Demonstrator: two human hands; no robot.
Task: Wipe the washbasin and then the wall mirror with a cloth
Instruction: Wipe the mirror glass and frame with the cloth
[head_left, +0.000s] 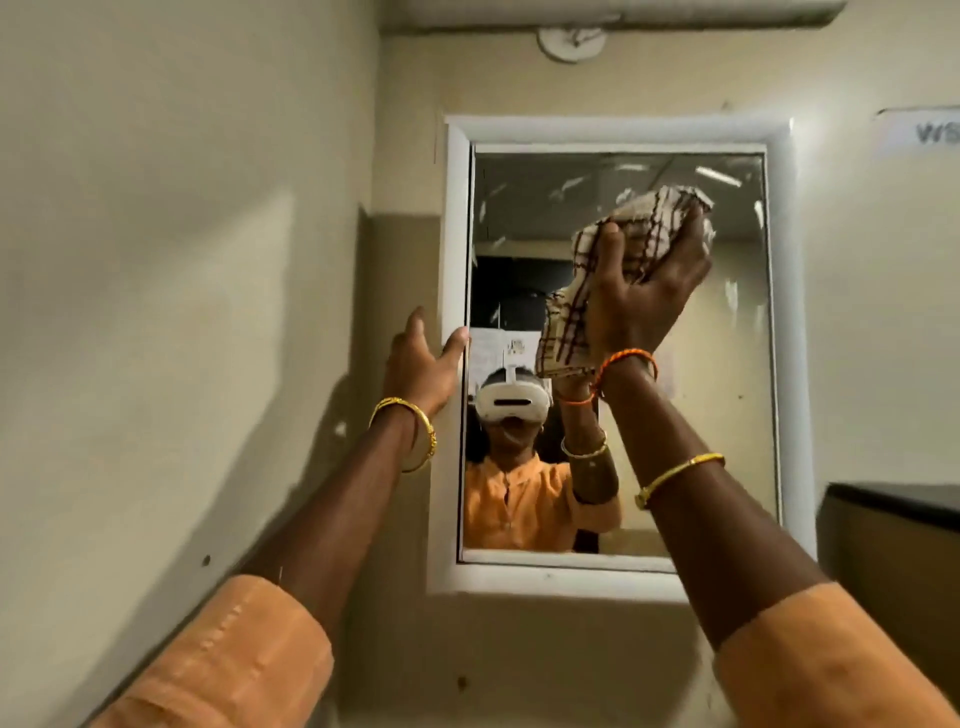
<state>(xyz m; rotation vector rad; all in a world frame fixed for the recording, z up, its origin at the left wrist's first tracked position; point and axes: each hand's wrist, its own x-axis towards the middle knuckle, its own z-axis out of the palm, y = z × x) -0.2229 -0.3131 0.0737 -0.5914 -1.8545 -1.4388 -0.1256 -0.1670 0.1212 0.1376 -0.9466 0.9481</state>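
The wall mirror (727, 415) hangs in a white frame on the beige wall ahead of me. My right hand (644, 291) presses a checked beige and brown cloth (644, 234) against the upper right part of the glass, and a loose end of the cloth hangs down by my wrist. My left hand (421, 364) is spread with its fingers apart, the fingertips resting on the left side of the mirror frame. The washbasin is out of view.
A side wall (182, 260) closes in on the left. A dark-topped ledge (893, 499) juts out at the right, below a paper sign (924, 132). A round fitting (571, 44) and a pipe run above the mirror.
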